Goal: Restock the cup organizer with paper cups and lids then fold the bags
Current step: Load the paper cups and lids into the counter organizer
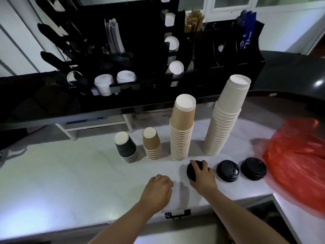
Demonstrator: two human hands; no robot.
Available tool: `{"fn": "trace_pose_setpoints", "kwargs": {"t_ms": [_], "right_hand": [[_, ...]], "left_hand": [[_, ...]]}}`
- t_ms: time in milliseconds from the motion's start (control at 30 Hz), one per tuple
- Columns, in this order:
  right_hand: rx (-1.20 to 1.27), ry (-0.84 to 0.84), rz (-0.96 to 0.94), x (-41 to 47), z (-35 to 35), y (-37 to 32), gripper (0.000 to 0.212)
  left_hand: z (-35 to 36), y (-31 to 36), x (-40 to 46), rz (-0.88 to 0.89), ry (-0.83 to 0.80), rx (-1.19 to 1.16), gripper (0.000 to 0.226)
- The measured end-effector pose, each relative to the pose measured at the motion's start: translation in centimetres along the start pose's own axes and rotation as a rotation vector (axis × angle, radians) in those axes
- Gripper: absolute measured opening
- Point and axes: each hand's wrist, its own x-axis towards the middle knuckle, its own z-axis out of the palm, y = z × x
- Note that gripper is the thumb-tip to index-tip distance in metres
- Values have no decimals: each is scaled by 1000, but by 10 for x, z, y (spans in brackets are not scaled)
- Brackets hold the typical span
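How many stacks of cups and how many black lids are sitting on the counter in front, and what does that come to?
Cup stacks: 4 (black, short brown, tall brown, white)
Lids: 3 (one under the right hand, middle, right)
Total: 7

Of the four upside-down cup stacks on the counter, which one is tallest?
The white stack, farthest right of the four, beside the red bag. It stands above the tall brown stack; the other two are short.

Right hand (202, 175) grips black lid stack (191, 170); left hand (158, 188) fisted.
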Motion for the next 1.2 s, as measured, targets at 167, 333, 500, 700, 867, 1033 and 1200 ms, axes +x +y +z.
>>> {"fn": "trace_pose_setpoints", "kwargs": {"t_ms": [167, 333, 500, 700, 867, 1033, 1200], "right_hand": [[112, 45, 2, -22, -12, -5, 84], [202, 280, -30, -41, -74, -19, 81], [305, 471, -111, -52, -143, -36, 84], [353, 669, -217, -65, -206, -54, 87], [338, 798, -255, -63, -272, -78, 88], [249, 807, -280, -40, -332, -83, 88], [235, 737, -277, -2, -389, -71, 89]], "left_hand": [[-19, 2, 8, 52, 16, -2, 41], [-71, 9, 24, 211, 222, -49, 19], [-145, 10, 50, 359, 449, -15, 8], [-209, 11, 70, 482, 659, 43, 14], [-253, 11, 99, 493, 719, 72, 17], [-284, 20, 132, 464, 746, 72, 21], [-307, 25, 168, 425, 672, 80, 32]]}}
